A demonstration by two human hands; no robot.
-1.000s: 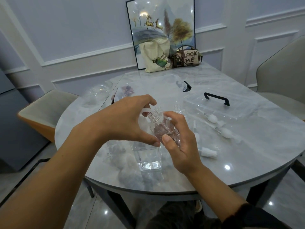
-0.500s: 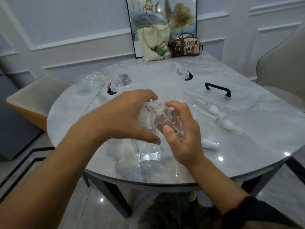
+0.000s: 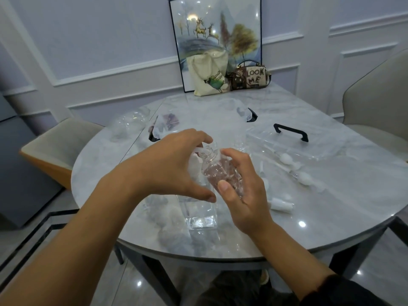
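A round grey marble table (image 3: 331, 217) spread beneath the small clear plastic bottle (image 3: 220, 173), gripped tilted by the right hand (image 3: 240, 195). Right of the bottle lay a clear plastic lid with a black handle (image 3: 291, 133); directly below it stood a square clear container (image 3: 199, 215). The left hand (image 3: 167, 164) pinched a white plastic piece (image 3: 197, 151) at the bottle's mouth, partly hiding it.

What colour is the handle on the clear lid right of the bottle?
Black. The handle shows best in the head view.
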